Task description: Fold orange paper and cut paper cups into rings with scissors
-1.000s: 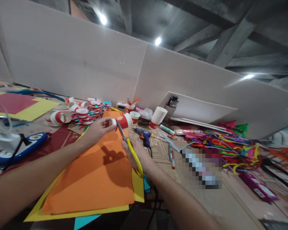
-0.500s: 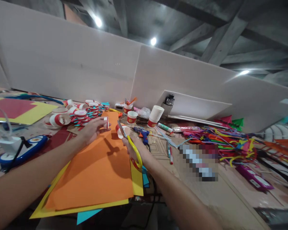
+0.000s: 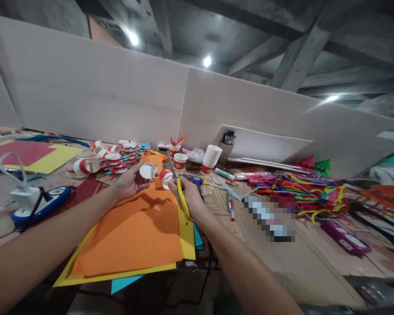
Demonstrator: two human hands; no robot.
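My left hand point(image 3: 129, 183) is closed on a small white cut-off cup bottom point(image 3: 148, 170), held above the orange paper sheet point(image 3: 136, 229). My right hand point(image 3: 188, 197) grips yellow-handled scissors point(image 3: 179, 190), blades pointing up and away. The same hand also pinches the red and white upper part of the cut paper cup point(image 3: 166, 178), a short gap from the white piece.
Yellow and blue sheets lie under the orange one. A heap of cut red-white cup rings point(image 3: 113, 156) sits at the back left, a cup stack point(image 3: 210, 159) and blue glue gun point(image 3: 192, 179) behind my hands, pipe cleaners point(image 3: 302, 192) to the right, a blue device point(image 3: 41, 201) at left.
The paper cup, whole and held against the scissors a second ago, is now in two pieces. My left hand has turned its piece open-side up; both hands have drawn slightly nearer.
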